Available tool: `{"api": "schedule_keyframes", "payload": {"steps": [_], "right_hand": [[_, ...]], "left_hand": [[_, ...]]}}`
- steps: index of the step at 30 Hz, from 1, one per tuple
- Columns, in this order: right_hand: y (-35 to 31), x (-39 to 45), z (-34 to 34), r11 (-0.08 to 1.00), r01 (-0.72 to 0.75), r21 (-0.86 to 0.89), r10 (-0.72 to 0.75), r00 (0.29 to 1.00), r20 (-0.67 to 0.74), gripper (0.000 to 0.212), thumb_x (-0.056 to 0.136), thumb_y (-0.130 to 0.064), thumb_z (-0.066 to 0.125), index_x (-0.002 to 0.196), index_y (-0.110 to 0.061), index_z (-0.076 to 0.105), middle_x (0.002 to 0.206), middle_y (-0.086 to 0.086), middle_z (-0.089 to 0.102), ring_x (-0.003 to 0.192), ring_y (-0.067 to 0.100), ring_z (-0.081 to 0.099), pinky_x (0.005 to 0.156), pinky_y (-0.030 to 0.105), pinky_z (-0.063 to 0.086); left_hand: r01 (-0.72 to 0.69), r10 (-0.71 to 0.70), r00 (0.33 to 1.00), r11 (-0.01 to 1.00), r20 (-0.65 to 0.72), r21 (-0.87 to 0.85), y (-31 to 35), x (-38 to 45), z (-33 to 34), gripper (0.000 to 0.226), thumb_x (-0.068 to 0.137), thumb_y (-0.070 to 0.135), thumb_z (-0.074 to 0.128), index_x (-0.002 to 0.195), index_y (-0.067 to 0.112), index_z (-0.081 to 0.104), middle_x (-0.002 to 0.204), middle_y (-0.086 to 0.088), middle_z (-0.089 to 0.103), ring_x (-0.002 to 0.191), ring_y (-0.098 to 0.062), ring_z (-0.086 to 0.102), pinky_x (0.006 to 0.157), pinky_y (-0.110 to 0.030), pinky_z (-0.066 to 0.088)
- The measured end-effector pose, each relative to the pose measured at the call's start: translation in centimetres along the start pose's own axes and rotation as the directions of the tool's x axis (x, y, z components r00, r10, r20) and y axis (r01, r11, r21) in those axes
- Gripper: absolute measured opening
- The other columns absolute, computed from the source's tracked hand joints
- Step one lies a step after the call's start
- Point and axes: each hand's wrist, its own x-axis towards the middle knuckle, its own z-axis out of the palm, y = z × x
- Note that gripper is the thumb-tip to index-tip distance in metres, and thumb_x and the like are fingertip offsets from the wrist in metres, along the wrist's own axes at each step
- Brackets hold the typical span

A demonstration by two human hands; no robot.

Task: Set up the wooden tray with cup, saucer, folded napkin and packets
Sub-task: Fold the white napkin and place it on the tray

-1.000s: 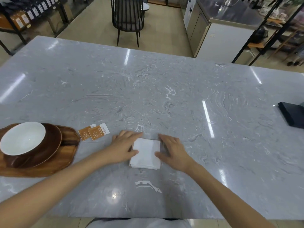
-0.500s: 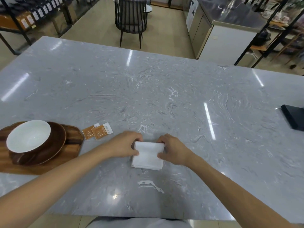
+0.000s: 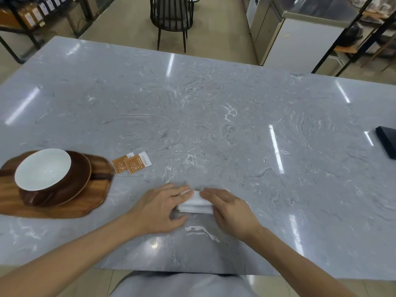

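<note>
A white napkin (image 3: 196,205) lies folded into a narrow strip on the grey marble table (image 3: 214,125), near the front edge. My left hand (image 3: 162,205) presses its left end and my right hand (image 3: 228,207) covers its right end; both hold it, and much of it is hidden under the fingers. At the left a wooden tray (image 3: 85,202) carries a brown saucer (image 3: 82,174) with a cup (image 3: 42,169), white inside and brown outside. Two orange packets (image 3: 132,163) lie on the table just right of the tray.
A black flat object (image 3: 387,142) sits at the table's right edge. Beyond the far edge stand a black chair (image 3: 170,16), a counter unit (image 3: 300,35) and shelving (image 3: 25,16).
The napkin went from a square under flat hands to a narrower strip, folded over. Both hands have closed in toward each other over it.
</note>
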Motion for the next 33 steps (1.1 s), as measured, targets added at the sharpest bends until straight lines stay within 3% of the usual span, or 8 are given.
{"api": "schedule_keyframes", "payload": {"steps": [3, 5, 9, 13, 16, 20, 25, 33], "right_hand": [[-0.1, -1.4, 0.8, 0.999, 0.052, 0.016, -0.052, 0.998, -0.029, 0.053, 0.085, -0.004, 0.066, 0.138, -0.009, 0.060, 0.144, 0.012, 0.060, 0.128, 0.031, 0.061, 0.099, 0.041, 0.057], [-0.2, -2.2, 1.5, 0.997, 0.082, 0.000, -0.082, 0.995, -0.063, 0.050, 0.090, -0.012, 0.067, 0.140, -0.009, 0.059, 0.147, 0.012, 0.056, 0.133, 0.029, 0.057, 0.107, 0.039, 0.051], [-0.1, -3.3, 3.0, 0.992, 0.112, -0.055, -0.118, 0.987, -0.113, 0.045, 0.094, -0.012, 0.062, 0.139, -0.009, 0.060, 0.149, 0.012, 0.053, 0.139, 0.028, 0.051, 0.106, 0.041, 0.052], [-0.2, -3.6, 3.4, 0.996, 0.089, -0.017, -0.091, 0.989, -0.117, 0.044, 0.099, -0.015, 0.055, 0.143, -0.011, 0.056, 0.153, 0.009, 0.049, 0.144, 0.025, 0.045, 0.110, 0.039, 0.049], [-0.2, -3.5, 3.1, 0.997, 0.039, 0.062, -0.032, 0.994, -0.102, 0.045, 0.098, -0.016, 0.059, 0.143, -0.016, 0.056, 0.154, 0.004, 0.048, 0.145, 0.020, 0.043, 0.110, 0.034, 0.048], [-0.3, -2.8, 2.0, 0.979, -0.035, 0.200, 0.054, 0.994, -0.091, 0.047, 0.095, -0.016, 0.068, 0.141, -0.020, 0.059, 0.151, 0.001, 0.052, 0.141, 0.015, 0.049, 0.110, 0.033, 0.048], [-0.2, -2.0, 1.4, 0.991, -0.016, 0.130, 0.027, 0.996, -0.081, 0.042, 0.094, -0.012, 0.070, 0.134, -0.023, 0.066, 0.144, 0.003, 0.060, 0.134, 0.021, 0.057, 0.103, 0.039, 0.055], [-0.2, -2.8, 2.5, 0.997, 0.076, 0.034, -0.071, 0.989, -0.130, 0.039, 0.093, -0.009, 0.071, 0.130, -0.020, 0.069, 0.142, 0.010, 0.061, 0.133, 0.031, 0.056, 0.095, 0.045, 0.059]], "left_hand": [[-0.026, 0.029, 0.999, 0.994, -0.022, 0.102, 0.1, -0.6, 0.7, 0.050, 0.090, 0.044, 0.064, 0.134, 0.020, 0.064, 0.142, 0.002, 0.061, 0.114, -0.021, 0.064, 0.072, -0.034, 0.063], [-0.049, 0.059, 0.995, 0.990, -0.076, 0.129, 0.3, -1.0, 1.1, 0.041, 0.090, 0.035, 0.068, 0.126, 0.018, 0.070, 0.138, 0.000, 0.065, 0.109, -0.023, 0.067, 0.074, -0.032, 0.062], [-0.081, 0.104, 0.980, 0.987, -0.167, 0.140, 0.9, -1.6, 1.8, 0.032, 0.085, 0.027, 0.073, 0.116, 0.017, 0.076, 0.131, 0.003, 0.069, 0.102, -0.023, 0.070, 0.078, -0.030, 0.061], [-0.030, 0.046, 0.979, 0.996, -0.201, 0.081, 1.4, -1.8, 2.0, 0.036, 0.080, 0.019, 0.081, 0.115, 0.016, 0.076, 0.130, 0.003, 0.069, 0.113, -0.029, 0.067, 0.083, -0.038, 0.060], [0.012, -0.028, 0.979, 0.997, -0.201, -0.081, 1.6, -1.7, 2.3, 0.038, 0.081, 0.010, 0.080, 0.118, 0.012, 0.075, 0.133, -0.002, 0.068, 0.120, -0.029, 0.063, 0.093, -0.037, 0.059], [0.115, -0.172, 0.977, 0.920, -0.123, -0.375, 0.9, -1.8, 2.2, 0.052, 0.085, 0.019, 0.078, 0.135, 0.015, 0.063, 0.144, 0.004, 0.058, 0.132, -0.016, 0.052, 0.104, -0.040, 0.051], [0.015, -0.069, 0.982, 0.958, -0.178, -0.288, 0.4, -1.5, 1.6, 0.038, 0.083, 0.017, 0.080, 0.121, 0.012, 0.073, 0.136, -0.005, 0.065, 0.115, -0.024, 0.061, 0.091, -0.038, 0.057], [-0.028, -0.049, 0.964, 0.959, -0.261, -0.283, 1.1, -1.8, 2.5, 0.032, 0.079, 0.001, 0.081, 0.110, 0.009, 0.077, 0.113, -0.001, 0.074, 0.112, -0.026, 0.062, 0.085, -0.038, 0.058]]}}
